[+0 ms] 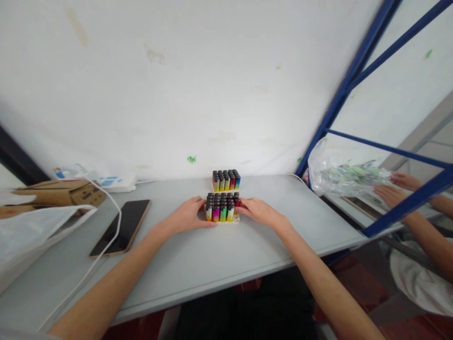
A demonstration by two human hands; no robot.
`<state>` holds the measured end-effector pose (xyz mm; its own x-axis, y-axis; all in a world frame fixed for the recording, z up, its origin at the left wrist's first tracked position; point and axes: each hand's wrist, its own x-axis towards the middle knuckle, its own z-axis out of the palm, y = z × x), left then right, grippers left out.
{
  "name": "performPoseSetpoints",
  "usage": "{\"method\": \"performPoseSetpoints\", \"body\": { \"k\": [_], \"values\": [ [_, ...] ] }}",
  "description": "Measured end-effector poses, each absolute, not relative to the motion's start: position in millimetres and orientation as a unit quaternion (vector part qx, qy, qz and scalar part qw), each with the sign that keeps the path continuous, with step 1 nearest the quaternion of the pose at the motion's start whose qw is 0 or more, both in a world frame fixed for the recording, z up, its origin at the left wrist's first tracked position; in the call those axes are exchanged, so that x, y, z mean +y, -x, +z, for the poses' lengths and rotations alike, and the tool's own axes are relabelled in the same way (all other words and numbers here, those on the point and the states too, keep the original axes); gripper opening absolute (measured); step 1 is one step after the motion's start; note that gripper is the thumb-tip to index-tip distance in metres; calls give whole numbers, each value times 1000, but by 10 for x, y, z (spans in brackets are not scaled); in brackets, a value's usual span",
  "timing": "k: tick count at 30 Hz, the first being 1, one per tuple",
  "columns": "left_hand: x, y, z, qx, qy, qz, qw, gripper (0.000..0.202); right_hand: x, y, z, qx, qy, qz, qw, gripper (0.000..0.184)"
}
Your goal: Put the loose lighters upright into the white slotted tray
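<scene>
A white tray [231,221] packed with upright, black-topped lighters in several colours stands on the grey desk in front of me. My left hand [191,215] grips the tray's left side, thumb and fingers around its edge. At the tray's right end, my right hand [260,211] has its fingers closed on a red lighter [237,201]; its fingertips are partly hidden. The front right corner of the tray has a gap where the white base shows. Just behind stands a second block of upright lighters [226,180], close to the wall.
On the left lie a phone [123,226], a white cable [115,236], a cardboard box [67,193], a power strip [116,182] and a white plastic bag [42,236]. At right, beyond a blue metal frame [332,113], another person's hands [392,193] are beside a clear plastic bag [339,174].
</scene>
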<state>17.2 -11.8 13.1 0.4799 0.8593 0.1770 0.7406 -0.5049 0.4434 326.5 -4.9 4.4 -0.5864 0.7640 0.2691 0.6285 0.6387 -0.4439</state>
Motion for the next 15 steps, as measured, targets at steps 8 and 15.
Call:
{"method": "performPoseSetpoints", "body": {
  "k": [8, 15],
  "values": [
    [-146, -185, 106, 473, -844, 214, 133, 59, -171, -3452, -90, -842, 415, 219, 266, 49],
    [3, -386, 44, 538, -806, 218, 119, 63, 129, -3451, -147, -742, 513, 189, 388, 41]
  ]
}}
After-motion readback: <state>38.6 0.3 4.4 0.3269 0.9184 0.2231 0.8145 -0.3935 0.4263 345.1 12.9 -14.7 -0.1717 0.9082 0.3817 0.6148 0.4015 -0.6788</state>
